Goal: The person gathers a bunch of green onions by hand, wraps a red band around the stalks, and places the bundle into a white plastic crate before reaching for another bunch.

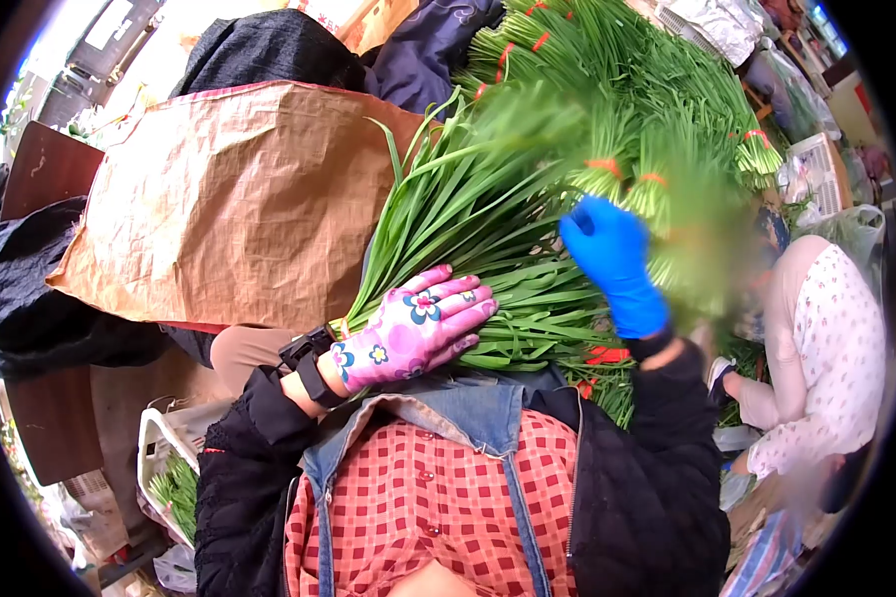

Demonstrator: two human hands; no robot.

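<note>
My left hand, in a pink flowered glove, lies flat with fingers stretched over a spread of long green garlic chives on my lap. Their stems gather near my left wrist. My right hand, in a blue glove, is raised above the right side of the chives with its fingers curled closed. What it grips, if anything, is hidden. Just right of it, a clump of green stalks is smeared by motion. Bundles of chives tied with red and orange bands are piled beyond.
A brown woven sack covers the left side, with dark cloth behind. A white crate holding greens stands low left. Another person in light patterned clothing is at the right. Plastic bags lie near them.
</note>
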